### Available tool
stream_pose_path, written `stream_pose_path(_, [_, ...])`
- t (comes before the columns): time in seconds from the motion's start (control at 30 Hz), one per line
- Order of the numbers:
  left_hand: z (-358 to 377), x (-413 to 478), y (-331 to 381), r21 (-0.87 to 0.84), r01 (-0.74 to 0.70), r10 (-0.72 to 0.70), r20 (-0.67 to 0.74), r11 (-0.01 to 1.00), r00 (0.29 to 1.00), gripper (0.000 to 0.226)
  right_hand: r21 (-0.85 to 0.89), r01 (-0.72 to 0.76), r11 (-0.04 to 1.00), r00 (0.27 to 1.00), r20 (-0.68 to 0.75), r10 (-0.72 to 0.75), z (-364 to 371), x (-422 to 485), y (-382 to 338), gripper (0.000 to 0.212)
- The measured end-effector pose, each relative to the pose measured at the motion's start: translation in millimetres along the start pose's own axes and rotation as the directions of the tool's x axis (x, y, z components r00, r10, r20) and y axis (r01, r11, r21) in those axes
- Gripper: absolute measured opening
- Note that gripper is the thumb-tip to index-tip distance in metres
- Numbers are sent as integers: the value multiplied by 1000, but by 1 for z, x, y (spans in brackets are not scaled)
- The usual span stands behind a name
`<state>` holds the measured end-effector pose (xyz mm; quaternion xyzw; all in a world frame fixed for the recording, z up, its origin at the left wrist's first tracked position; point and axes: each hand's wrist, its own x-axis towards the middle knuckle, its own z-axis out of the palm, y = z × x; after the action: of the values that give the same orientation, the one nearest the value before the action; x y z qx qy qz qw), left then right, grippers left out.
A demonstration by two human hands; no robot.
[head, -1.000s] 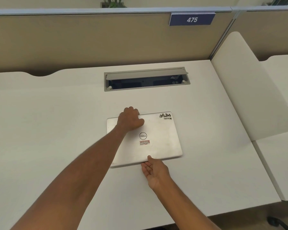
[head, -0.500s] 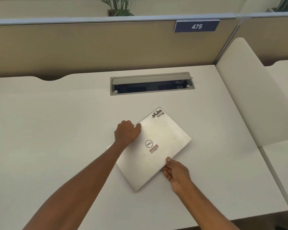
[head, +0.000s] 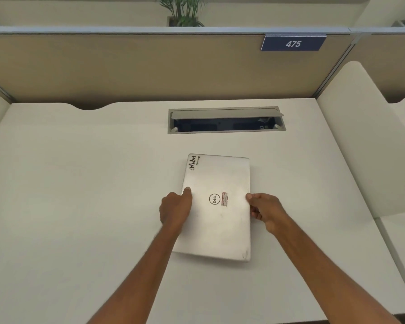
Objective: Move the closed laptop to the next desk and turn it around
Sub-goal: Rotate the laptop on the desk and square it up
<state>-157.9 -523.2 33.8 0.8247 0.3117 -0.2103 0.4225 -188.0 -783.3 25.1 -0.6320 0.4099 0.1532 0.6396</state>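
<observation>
White desk (head: 80, 183) space is being used for the turning step: the closed laptop (head: 220, 220) is being gripped at its long sides by the left hand (head: 175, 210) and right hand (head: 265, 210). More turning is probably being called for next.

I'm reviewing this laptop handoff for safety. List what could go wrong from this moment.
1. The left hand and right hand pinch the closed laptop only at its long edges with fingertips; the smooth lid could slip if lifted.
2. The open cable tray lies just beyond the laptop's far end; pushing forward could catch a corner in it.
3. The curved divider stands toward the next desk; a low carry might strike it.
</observation>
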Motion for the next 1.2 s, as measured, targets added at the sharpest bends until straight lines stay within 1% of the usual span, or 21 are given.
stream_pose_path(0.1, [0,-4,-8,-111,38,-39,-7,993,999,50,-69,13,998,1000,17,-11,5,12,-16,12])
stream_pose_path(0.2, [1,-8,-15,-199,79,-84,-17,977,996,51,-130,26,991,1000,19,-23,8,23,-26,12])
stream_pose_path(0.3, [2,-10,-19,-233,94,-101,-18,968,995,53,-184,45,982,999,12,-44,11,31,-31,13])
stream_pose_path(0.47, [1,-10,-22,-275,119,-116,28,954,993,52,-268,56,962,998,-13,-62,15,35,-32,14])
stream_pose_path(0.5, [0,-10,-22,-276,118,-114,29,954,993,53,-297,56,953,998,-20,-65,16,35,-32,16])
stream_pose_path(0.57, [-1,-10,-22,-272,110,-107,26,956,994,54,-341,57,938,997,-37,-74,16,36,-30,27])
stream_pose_path(0.63, [-1,-10,-21,-268,109,-106,27,957,994,53,-361,62,931,994,-61,-90,15,36,-28,39])
stream_pose_path(0.7, [-1,-10,-20,-264,110,-103,37,958,994,55,-370,74,926,990,-85,-113,14,36,-27,46])
stream_pose_path(0.77, [-1,-9,-20,-245,97,-87,52,965,995,60,-379,79,922,986,-104,-127,14,34,-25,48])
stream_pose_path(0.87, [-1,-9,-21,-208,72,-58,70,975,996,66,-414,88,906,980,-126,-153,16,29,-24,43])
stream_pose_path(0.97, [-1,-9,-21,-134,28,-18,75,991,997,65,-437,104,893,977,-125,-175,18,22,-24,26])
stream_pose_path(1.03, [-3,-9,-22,-57,-25,30,86,998,996,61,-436,102,894,979,-117,-169,22,15,-24,22])
stream_pose_path(1.07, [-3,-8,-22,-14,-54,55,86,998,995,59,-419,105,902,978,-122,-171,23,11,-24,24])
stream_pose_path(1.13, [-4,-7,-20,85,-118,110,94,989,989,50,-346,131,929,969,-155,-195,28,0,-23,38])
stream_pose_path(1.17, [-5,-6,-18,156,-150,134,106,976,985,47,-293,150,944,962,-177,-208,31,-8,-23,40])
stream_pose_path(1.2, [-5,-3,-16,234,-182,161,108,955,981,53,-214,157,964,958,-203,-201,33,-16,-21,33])
